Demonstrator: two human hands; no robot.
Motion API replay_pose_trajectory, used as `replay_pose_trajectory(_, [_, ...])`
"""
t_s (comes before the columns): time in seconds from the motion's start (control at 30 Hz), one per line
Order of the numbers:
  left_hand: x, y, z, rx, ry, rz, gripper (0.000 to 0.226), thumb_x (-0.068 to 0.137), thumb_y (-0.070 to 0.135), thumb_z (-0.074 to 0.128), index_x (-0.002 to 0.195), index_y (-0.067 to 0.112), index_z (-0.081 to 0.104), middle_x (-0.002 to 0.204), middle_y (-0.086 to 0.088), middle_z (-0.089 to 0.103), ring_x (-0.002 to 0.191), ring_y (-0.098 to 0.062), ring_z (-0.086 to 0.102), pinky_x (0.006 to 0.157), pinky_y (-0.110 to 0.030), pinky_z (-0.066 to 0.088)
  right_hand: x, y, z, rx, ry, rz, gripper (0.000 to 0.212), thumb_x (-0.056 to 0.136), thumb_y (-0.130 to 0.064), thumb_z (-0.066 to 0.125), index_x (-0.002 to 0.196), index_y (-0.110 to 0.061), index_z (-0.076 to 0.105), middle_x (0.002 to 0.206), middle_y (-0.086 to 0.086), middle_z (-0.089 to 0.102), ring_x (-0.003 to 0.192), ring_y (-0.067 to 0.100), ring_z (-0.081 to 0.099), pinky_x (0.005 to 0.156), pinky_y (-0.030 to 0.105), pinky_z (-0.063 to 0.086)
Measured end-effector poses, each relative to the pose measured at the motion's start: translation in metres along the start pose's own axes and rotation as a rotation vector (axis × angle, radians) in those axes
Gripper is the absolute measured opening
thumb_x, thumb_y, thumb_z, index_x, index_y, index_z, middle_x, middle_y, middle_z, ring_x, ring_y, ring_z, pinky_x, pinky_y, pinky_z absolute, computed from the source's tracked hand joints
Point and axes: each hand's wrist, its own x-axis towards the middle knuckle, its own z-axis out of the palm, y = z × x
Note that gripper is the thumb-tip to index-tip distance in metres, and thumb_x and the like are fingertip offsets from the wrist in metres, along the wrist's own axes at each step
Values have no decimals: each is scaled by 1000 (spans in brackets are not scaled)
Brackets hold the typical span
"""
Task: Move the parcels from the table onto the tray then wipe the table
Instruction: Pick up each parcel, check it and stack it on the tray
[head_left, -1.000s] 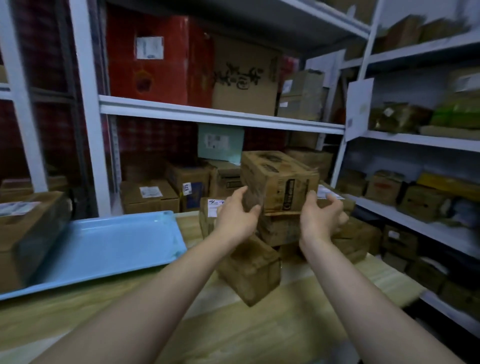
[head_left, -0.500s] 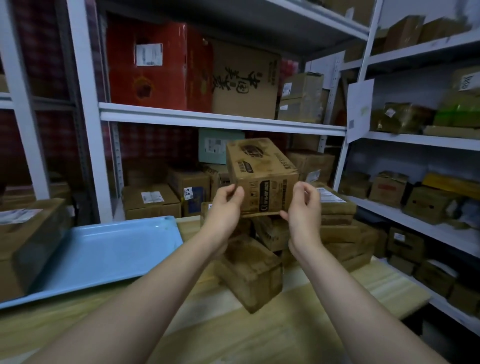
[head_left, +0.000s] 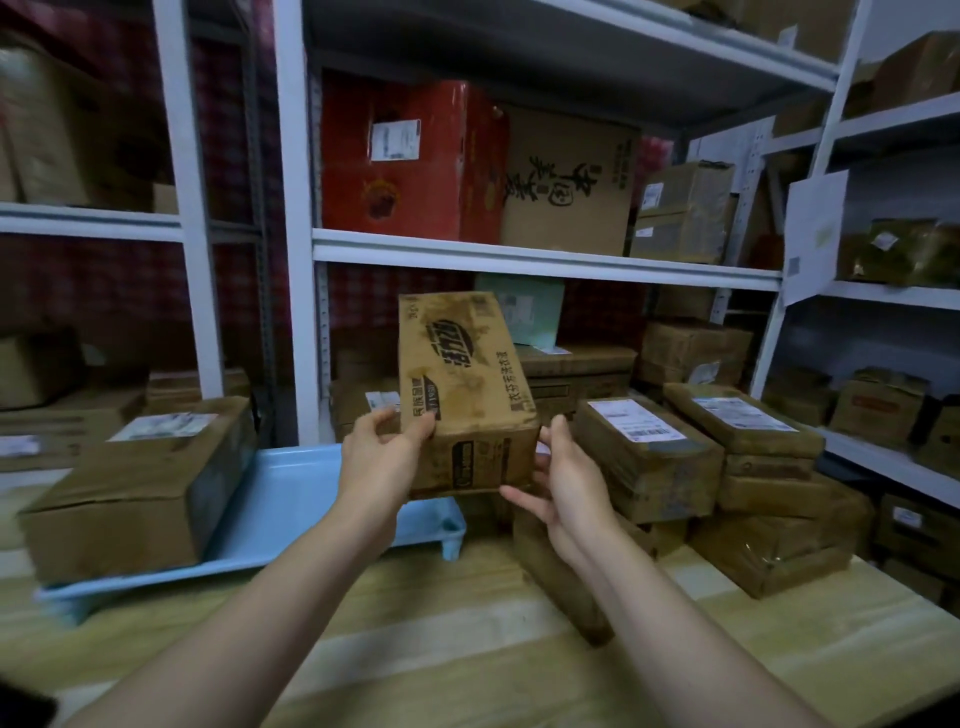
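Note:
I hold a brown printed cardboard parcel (head_left: 462, 384) in the air above the right end of the light blue tray (head_left: 291, 499). My left hand (head_left: 382, 462) grips its left lower corner and my right hand (head_left: 563, 478) supports its right lower side. One large brown parcel (head_left: 135, 488) lies on the left part of the tray. A stack of several brown parcels (head_left: 701, 467) stands on the wooden table (head_left: 467, 649) to the right, and another parcel (head_left: 561, 577) lies partly hidden under my right forearm.
White metal shelving (head_left: 519, 257) packed with cardboard boxes rises behind the table and along the right side. A red box (head_left: 405, 161) and a tan box (head_left: 566, 182) sit on the middle shelf. The table's right edge falls off near the side shelves.
The held parcel has been lifted off the stack and carried left, now over the tray's right end. The view has swung left, showing more of the tray and its parcel.

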Motion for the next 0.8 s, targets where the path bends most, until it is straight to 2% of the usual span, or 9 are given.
replay_pose_trajectory(0.07, [1, -2, -12, -2, -9, -16, 50, 87, 41, 65, 132, 27, 51, 130, -1, 51, 104, -17, 60, 83, -40, 54, -1, 4, 6, -2, -49, 60, 41, 102, -52, 39, 116, -23, 64, 111, 9, 70, 105, 25, 65, 88, 51, 58])
replay_pose_trajectory(0.17, [0, -5, -24, 23, -33, -7, 46, 85, 38, 66, 128, 32, 54, 130, -1, 51, 106, -19, 59, 86, -39, 51, -1, 7, 10, 68, -113, 186, 39, 101, -54, 42, 106, -22, 65, 105, 13, 69, 104, 32, 64, 94, 57, 53])
replay_pose_trajectory(0.3, [-2, -10, -36, 61, -62, 20, 40, 85, 27, 68, 122, 33, 57, 126, 0, 54, 104, -16, 59, 83, -34, 47, -1, 15, 14, 174, -126, 295, 56, 95, -63, 45, 119, -15, 62, 120, 21, 63, 118, 42, 58, 99, 65, 47])
replay_pose_trajectory(0.37, [-3, -12, -39, 80, -70, 46, 36, 86, 21, 67, 121, 29, 58, 120, -2, 58, 99, -12, 59, 72, -26, 44, 0, 21, 13, 206, -128, 324, 61, 94, -66, 43, 123, -15, 60, 126, 21, 61, 121, 44, 56, 99, 68, 45])
replay_pose_trajectory(0.47, [-5, -16, -43, 130, -85, 87, 37, 90, 15, 63, 124, 27, 58, 117, 1, 60, 93, -3, 56, 66, -17, 38, 1, 29, 11, 258, -128, 346, 61, 96, -65, 40, 132, -19, 57, 131, 21, 59, 120, 45, 56, 96, 69, 46])
replay_pose_trajectory(0.6, [-6, -19, -48, 171, -115, 69, 40, 91, 6, 59, 126, 26, 55, 117, 3, 61, 91, -2, 56, 61, -16, 39, 3, 36, 11, 264, -110, 360, 60, 97, -63, 41, 136, -20, 54, 133, 18, 59, 120, 42, 56, 97, 65, 47])
replay_pose_trajectory(0.7, [-6, -22, -50, 181, -108, 72, 38, 91, 5, 59, 123, 26, 56, 119, 4, 62, 100, -7, 58, 66, -18, 44, 4, 36, 15, 276, -110, 343, 52, 97, -60, 43, 129, -22, 58, 128, 15, 63, 118, 37, 57, 99, 63, 46])
replay_pose_trajectory(0.8, [-5, -24, -51, 163, -89, 65, 29, 94, 22, 59, 122, 24, 58, 120, 4, 63, 111, -16, 59, 87, -30, 50, 4, 35, 19, 289, -86, 322, 36, 98, -56, 48, 105, -23, 61, 123, 14, 64, 118, 35, 56, 101, 63, 44])
